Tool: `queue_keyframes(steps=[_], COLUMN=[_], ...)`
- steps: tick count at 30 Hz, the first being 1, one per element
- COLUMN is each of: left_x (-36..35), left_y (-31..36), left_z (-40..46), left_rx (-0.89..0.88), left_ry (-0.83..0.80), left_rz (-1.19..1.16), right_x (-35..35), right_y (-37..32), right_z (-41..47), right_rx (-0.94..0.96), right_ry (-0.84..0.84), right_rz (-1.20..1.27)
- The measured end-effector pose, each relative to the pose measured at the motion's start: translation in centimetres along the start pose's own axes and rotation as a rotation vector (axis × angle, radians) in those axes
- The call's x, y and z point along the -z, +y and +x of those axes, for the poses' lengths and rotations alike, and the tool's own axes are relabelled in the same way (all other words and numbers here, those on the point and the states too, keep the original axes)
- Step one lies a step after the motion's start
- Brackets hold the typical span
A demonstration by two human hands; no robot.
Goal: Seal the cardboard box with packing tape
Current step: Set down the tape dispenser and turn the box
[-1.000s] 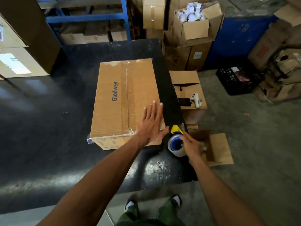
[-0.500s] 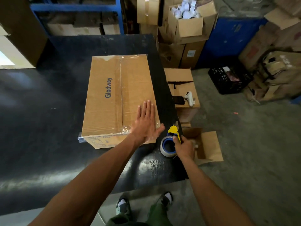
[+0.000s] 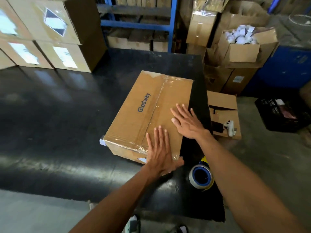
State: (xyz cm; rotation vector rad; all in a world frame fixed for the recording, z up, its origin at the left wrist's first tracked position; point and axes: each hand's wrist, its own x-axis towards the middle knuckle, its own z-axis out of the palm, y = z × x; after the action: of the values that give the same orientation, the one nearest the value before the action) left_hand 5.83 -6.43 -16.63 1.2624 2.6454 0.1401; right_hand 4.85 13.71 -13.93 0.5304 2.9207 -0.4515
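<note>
glossy black table (image 3: 58,115) – taped cardboard box (image 3: 144,115), tape dispenser (image 3: 201,177), stacked cartons (image 3: 50,39)

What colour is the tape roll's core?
Blue, on the tape roll beside the box; head view.

Free room/obstacles, head view. Black table (image 3: 58,115): wide bare stretch left of the cardboard box (image 3: 143,118), open for passage. Rear-left corner is blocked by stacked cartons (image 3: 50,39) standing on the table. Box top is partly covered by both flat, spread hands: left hand (image 3: 160,157) at near corner, right hand (image 3: 186,122) at right edge; far half of top is left uncovered. Narrow strip of table is seen btwn box and right table edge. Near-right strip is occupied by tape dispenser (image 3: 201,177), just beside left hand, under right forearm. Off right edge: small carton (image 3: 222,105) close alongside, black crate (image 3: 284,115) further out.
</note>
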Motion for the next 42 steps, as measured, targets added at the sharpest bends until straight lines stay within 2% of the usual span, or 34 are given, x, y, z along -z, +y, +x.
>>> queue_keyframes(steps=[2, 4, 9, 11, 13, 14, 16, 18, 20, 23, 27, 30, 32, 34, 36, 42], left_x=[0.0, 0.8, 5.2, 7.3, 8.2, 8.1, 7.1, 5.5, 4.6, 4.9, 6.6, 7.2, 6.1, 4.9, 4.4, 5.2], left_y=[-2.8, -5.7, -14.6, -17.6, -18.9, -18.8, -17.8, -16.5, -16.2, -18.1, -23.2, -23.9, -21.4, -18.8, -18.4, -21.3], left_z=[-0.3, -0.7, -1.3, -1.4, -1.2, -1.1, -0.4, -0.3, -0.5, -0.2, 1.1, 1.2, 0.6, 0.5, 1.9, 5.5], left_rx=[-0.069, -0.135, -0.321, -0.312, -0.183, -0.064, 0.207, 0.324, 0.313, 0.239, 0.035, -0.084, -0.07, 0.042, 0.077, -0.009], left_ry=[0.004, -0.016, -0.178, -0.327, -0.447, -0.438, -0.297, -0.167, -0.095, -0.057, -0.124, -0.011, 0.091, 0.053, 0.029, 0.014], left_rz=[0.033, 0.091, 0.164, 0.144, 0.102, 0.051, -0.084, -0.14, -0.117, -0.025, 0.114, 0.157, 0.076, -0.046, -0.012, 0.109], right_x=[-1.8, -2.7, -4.4, -5.3, -5.1, -4.4, -3.2, -2.9, -3.1, -4.1, -5.2, -3.8, -2.9, -3.1, -3.7, -3.9], right_y=[-1.5, -3.3, -10.2, -13.3, -15.7, -16.0, -14.8, -12.0, -10.2, -11.5, -16.1, -15.1, -11.6, -8.4, -7.5, -9.3], right_z=[-0.1, -0.1, -1.8, -3.4, -4.1, -3.8, -2.3, -0.7, -0.1, -0.6, -2.5, -2.5, -2.0, -1.9, -2.1, -1.8], right_rx=[0.049, 0.01, -0.212, -0.271, -0.271, -0.25, -0.205, -0.174, -0.157, -0.226, -0.387, -0.383, -0.392, -0.436, -0.468, -0.551], right_ry=[0.051, 0.084, 0.088, 0.112, 0.14, 0.156, 0.153, 0.105, 0.046, 0.064, 0.044, 0.058, 0.111, 0.084, 0.074, 0.054], right_rz=[-0.11, -0.134, 0.048, 0.049, -0.042, -0.092, -0.148, -0.147, -0.114, -0.084, 0.018, 0.02, -0.03, -0.079, -0.07, -0.003])
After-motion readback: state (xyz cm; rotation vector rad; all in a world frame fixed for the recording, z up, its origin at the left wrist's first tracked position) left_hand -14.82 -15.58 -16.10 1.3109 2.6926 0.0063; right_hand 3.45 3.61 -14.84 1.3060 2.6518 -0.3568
